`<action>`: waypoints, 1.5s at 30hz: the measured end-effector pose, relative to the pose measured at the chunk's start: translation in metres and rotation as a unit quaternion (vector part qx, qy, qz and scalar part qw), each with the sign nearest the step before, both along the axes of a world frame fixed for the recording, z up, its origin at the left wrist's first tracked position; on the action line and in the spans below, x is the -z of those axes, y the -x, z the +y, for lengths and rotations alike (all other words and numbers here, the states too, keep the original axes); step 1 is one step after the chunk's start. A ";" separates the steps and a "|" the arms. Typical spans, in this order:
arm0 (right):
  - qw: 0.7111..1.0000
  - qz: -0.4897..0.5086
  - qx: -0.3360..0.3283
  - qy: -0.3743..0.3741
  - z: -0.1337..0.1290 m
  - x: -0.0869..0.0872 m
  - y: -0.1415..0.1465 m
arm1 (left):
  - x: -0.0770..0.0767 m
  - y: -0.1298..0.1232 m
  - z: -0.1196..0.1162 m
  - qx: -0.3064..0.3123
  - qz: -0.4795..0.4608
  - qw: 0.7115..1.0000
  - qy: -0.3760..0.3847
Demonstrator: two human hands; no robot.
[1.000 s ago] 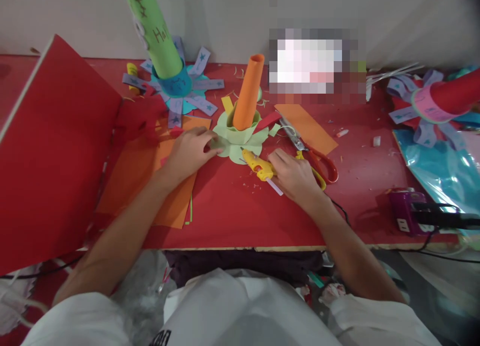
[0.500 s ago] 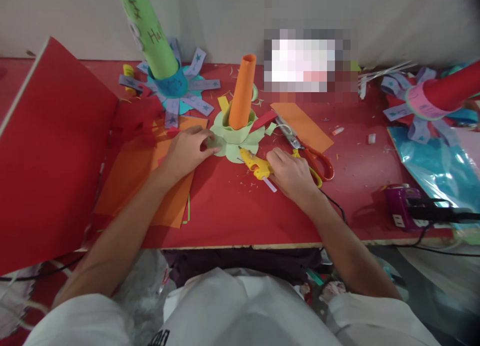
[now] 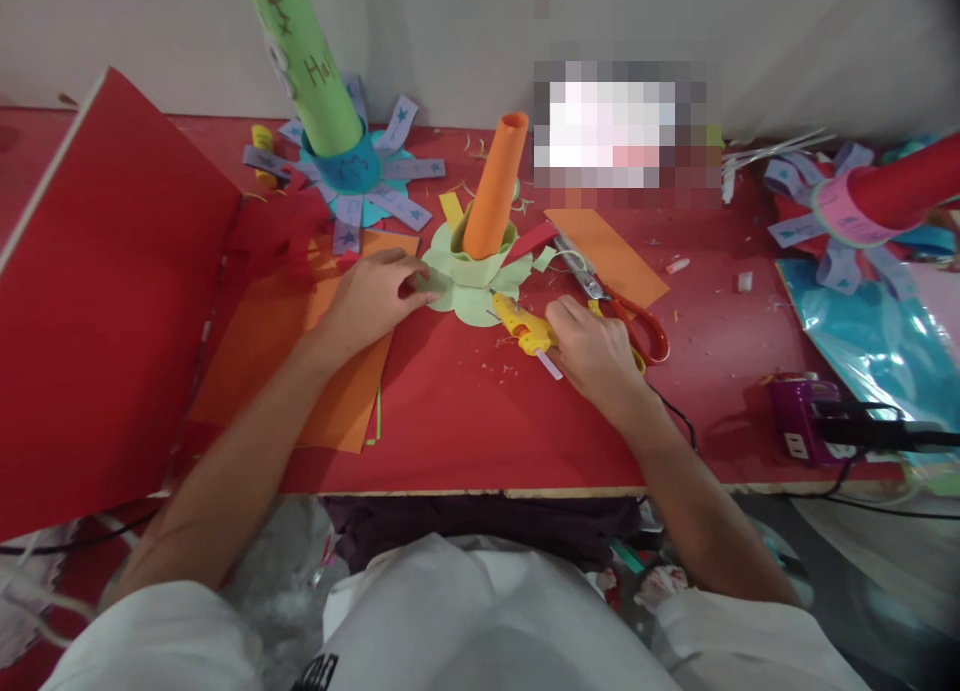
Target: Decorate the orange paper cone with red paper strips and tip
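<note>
A pale green paper flower (image 3: pixel 475 308) lies on the red table with a green paper ring (image 3: pixel 480 271) at its middle. An orange paper tube (image 3: pixel 496 191) leans to the right inside that ring. My left hand (image 3: pixel 384 289) pinches the flower's left petal between thumb and fingers. My right hand (image 3: pixel 592 349) grips a yellow glue gun (image 3: pixel 529 329), its nozzle pointing at the flower's right front, close to the petals. A white glue stick (image 3: pixel 549 364) pokes out of the gun's back. Scissors (image 3: pixel 637 326) with red and yellow handles lie just beyond my right hand.
Orange paper sheets (image 3: pixel 255 346) lie left, beside a standing red board (image 3: pixel 112 301). A green tube figure (image 3: pixel 319 91) with purple strips stands behind. At right are another red tube figure (image 3: pixel 885 196), blue plastic-covered sheets (image 3: pixel 855 321) and a purple power socket (image 3: pixel 802 416) with cables.
My right hand and the glue gun have shifted slightly right. The orange tube now leans further to the right. My left hand stays at the petal.
</note>
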State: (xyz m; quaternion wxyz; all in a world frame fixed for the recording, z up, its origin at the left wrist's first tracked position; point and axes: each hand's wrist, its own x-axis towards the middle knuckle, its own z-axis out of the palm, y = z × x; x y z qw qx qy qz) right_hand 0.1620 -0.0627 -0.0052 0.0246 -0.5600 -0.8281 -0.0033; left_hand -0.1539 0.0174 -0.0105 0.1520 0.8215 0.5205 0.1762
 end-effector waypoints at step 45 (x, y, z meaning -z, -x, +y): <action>0.943 0.297 0.014 -0.147 0.006 0.009 -0.021 | 0.004 -0.081 -0.039 -0.046 -0.284 0.953 0.096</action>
